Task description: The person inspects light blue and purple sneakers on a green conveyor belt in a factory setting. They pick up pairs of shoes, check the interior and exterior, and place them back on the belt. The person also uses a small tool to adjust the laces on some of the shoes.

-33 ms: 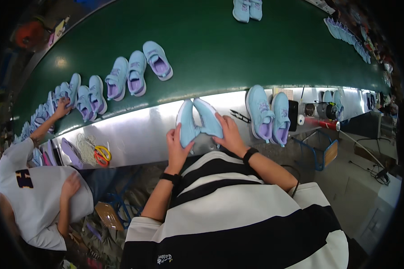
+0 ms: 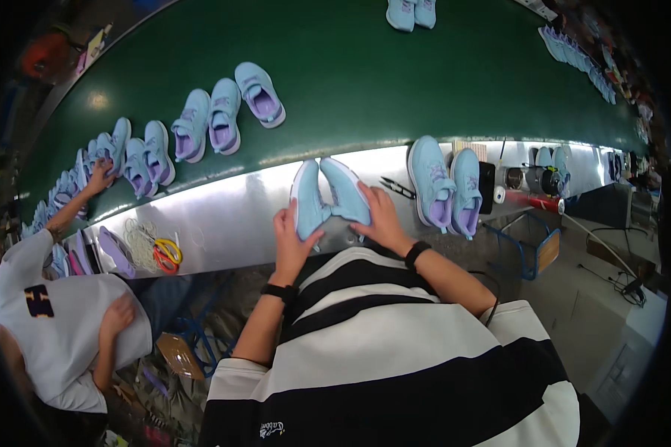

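Two light blue sneakers are in my hands over the metal shelf at the table's near edge. They lie on their sides with the toes away from me and close together. My left hand is closed around the heel end of the left sneaker. The heel end of the right sneaker is gripped by my right hand. To the right of my right hand lie small black thread snips. Beyond these, a pair of matching sneakers with lilac linings stands on the shelf.
Along the green table a row of sneakers runs left. There a co-worker's hand touches one. Orange-handled scissors and white string lie on the left of the shelf. A blue-framed stool stands right.
The whole view has shifted slightly, so the table and its sneakers appear a little higher. My hands keep their hold on the two sneakers.
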`<state>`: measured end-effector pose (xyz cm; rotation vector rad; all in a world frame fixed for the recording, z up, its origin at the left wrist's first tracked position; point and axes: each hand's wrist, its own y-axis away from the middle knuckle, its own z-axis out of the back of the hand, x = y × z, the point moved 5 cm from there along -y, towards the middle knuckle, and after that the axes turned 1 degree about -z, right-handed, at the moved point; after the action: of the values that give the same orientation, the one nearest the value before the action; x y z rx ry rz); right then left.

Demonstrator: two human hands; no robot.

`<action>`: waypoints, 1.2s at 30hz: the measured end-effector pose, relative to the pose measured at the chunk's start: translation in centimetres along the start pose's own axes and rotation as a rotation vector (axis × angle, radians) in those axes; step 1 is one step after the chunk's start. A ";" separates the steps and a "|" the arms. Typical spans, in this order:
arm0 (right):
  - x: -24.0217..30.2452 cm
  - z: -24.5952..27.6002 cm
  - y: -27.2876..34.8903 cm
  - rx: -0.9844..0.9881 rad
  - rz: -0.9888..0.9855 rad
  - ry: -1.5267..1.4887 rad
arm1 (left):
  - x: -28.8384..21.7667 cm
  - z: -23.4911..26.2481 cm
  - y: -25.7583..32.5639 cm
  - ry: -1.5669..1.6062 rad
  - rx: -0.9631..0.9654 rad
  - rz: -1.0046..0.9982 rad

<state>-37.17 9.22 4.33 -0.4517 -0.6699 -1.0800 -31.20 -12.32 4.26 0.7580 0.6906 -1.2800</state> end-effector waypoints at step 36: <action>3.8 -1.0 -3.1 0.077 -0.709 -1.266 | -0.8 5.0 -2.2 0.951 -0.160 0.530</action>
<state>-38.52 4.81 6.34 -0.8650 -2.0949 -1.3479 -33.33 -16.18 7.51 1.3187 1.2206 -0.3198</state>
